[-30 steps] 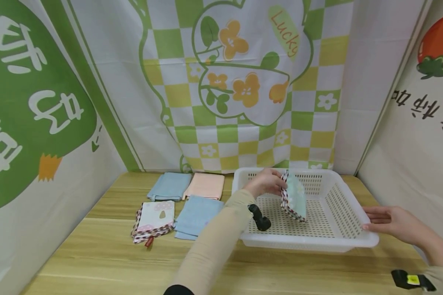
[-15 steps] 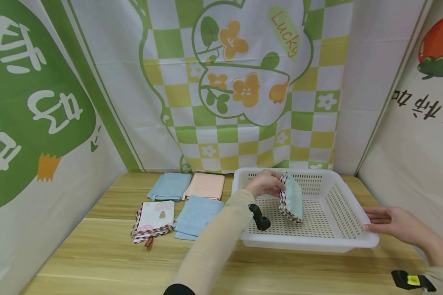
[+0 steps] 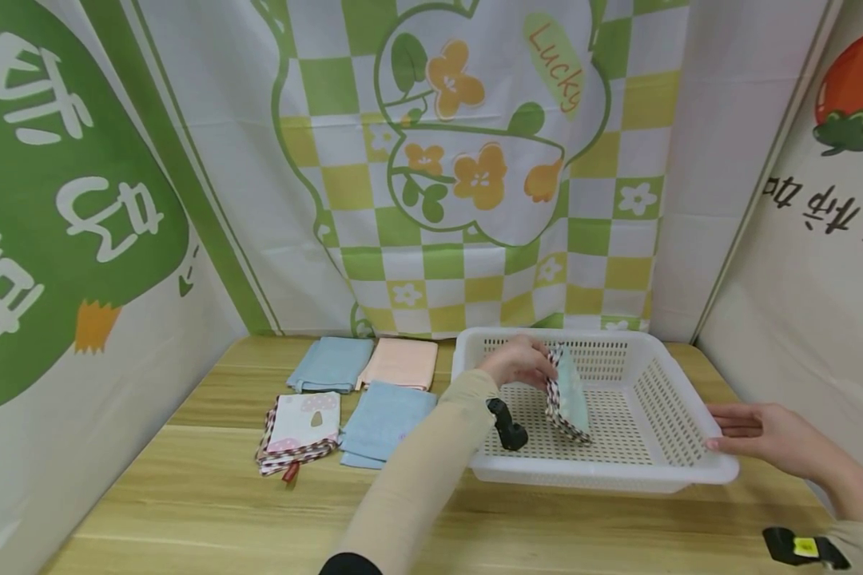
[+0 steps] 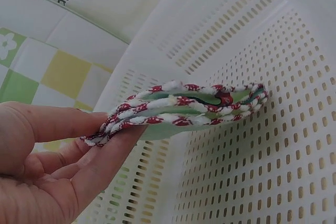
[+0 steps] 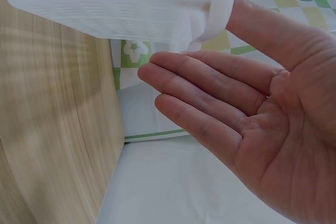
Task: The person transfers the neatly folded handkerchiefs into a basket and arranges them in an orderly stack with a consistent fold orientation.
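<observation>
My left hand [image 3: 521, 363] pinches one end of a folded pale green small towel [image 3: 572, 391] between thumb and fingers. Red-and-white overcast stitching edges its stacked layers, as the left wrist view shows. The small towel stands on edge inside a white perforated plastic basket [image 3: 662, 477], its lower edge at or just above the floor; contact is unclear. On the basket's right end, my right hand [image 3: 769, 435] touches the rim with the thumb. Its other fingers [image 5: 199, 85] stretch out straight beside and below that rim.
Left of the basket lie folded small towels: a blue one [image 3: 331, 363] and a peach one [image 3: 401, 362] behind, a white-and-pink stack [image 3: 305, 423] with checked edging and a light blue one [image 3: 384, 423] in front. Printed cloth walls [image 3: 503, 271] enclose the wooden table [image 3: 208, 495].
The pale green small towel has shifted slightly left and lower in the basket, with my left hand still holding it. My right hand stays at the rim.
</observation>
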Tool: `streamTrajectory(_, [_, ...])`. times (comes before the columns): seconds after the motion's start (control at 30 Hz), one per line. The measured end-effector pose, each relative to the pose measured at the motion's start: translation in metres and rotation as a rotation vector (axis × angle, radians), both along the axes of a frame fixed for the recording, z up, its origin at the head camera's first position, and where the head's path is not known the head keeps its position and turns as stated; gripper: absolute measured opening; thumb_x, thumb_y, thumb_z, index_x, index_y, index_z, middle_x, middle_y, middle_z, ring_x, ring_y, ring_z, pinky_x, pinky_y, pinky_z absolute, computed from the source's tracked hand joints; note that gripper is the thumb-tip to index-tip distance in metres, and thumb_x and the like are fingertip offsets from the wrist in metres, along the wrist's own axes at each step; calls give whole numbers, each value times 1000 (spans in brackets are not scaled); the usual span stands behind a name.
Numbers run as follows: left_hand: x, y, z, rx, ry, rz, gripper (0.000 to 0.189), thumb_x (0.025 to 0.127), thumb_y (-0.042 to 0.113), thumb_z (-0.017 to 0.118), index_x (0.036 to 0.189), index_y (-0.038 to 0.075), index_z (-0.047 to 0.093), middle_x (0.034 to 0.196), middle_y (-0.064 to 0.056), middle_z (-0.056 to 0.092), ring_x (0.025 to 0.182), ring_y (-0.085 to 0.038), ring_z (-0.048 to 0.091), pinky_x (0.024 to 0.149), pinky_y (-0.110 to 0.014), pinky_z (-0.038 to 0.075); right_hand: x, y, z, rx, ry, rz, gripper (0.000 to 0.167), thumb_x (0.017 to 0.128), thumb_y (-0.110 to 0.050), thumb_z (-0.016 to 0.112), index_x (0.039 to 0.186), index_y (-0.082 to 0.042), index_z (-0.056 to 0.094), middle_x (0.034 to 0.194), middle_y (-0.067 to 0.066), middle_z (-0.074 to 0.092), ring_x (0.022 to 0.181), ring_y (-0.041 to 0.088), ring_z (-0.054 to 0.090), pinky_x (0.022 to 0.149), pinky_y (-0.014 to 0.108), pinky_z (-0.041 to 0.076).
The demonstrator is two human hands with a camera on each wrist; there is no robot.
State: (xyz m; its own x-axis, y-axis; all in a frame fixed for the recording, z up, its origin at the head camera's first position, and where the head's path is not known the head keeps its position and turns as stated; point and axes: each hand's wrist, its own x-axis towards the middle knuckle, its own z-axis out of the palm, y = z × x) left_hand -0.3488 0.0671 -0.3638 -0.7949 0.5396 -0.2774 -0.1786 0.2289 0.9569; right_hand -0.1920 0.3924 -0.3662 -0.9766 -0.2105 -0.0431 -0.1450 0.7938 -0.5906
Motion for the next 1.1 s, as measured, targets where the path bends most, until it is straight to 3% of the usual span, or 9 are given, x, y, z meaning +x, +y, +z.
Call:
streamTrajectory(0.13, [-1,0,-2,-32,3,-4,18,80,-11,65,90,-1,55,80,-10,60,63,-19,60,70,-37,58,0,0,0,2,-6,-7,67,87,-30,68,130,17,45,119,30,60,87,-10,59,72,20,54])
streamTrajectory(0.3, [-3,0,-3,-71,12,-3,33,79,-11,66,109,-5,55,80,-8,59,65,-19,60,69,-36,58,0,1,-1,1,-8,-10,68,87,-31,69,130,17,45,119,30,60,86,-12,58,71,19,54])
streamTrajectory(0.5, [-4,0,-5,-94,24,-10,40,79,-10,67,117,-6,56,84,-10,62,66,-20,61,69,-37,58,0,0,0,4,-1,-13,67,87,-30,69,130,16,45,119,30,60,86,-12,58,71,19,54])
streamTrajectory(0.77, [-2,1,-3,-136,40,-22,26,78,-11,68,102,-6,63,82,-11,64,66,-22,63,71,-39,58,0,1,0,1,1,-2,66,88,-28,68,129,17,45,118,30,60,86,-11,59,71,19,54])
streamTrajectory(0.97, [-3,1,-5,-190,43,9,40,77,-9,70,115,-6,60,85,-14,66,71,-25,67,68,-37,58,-1,1,-1,-3,-3,0,67,87,-30,68,129,17,45,118,30,60,86,-11,59,71,19,54])
streamTrajectory(1.1, [-2,1,-6,-209,47,27,40,77,-9,70,115,-6,59,84,-16,67,73,-28,69,68,-37,58,-1,2,-1,1,0,0,67,87,-30,68,129,17,45,118,30,60,87,-9,59,71,20,54])
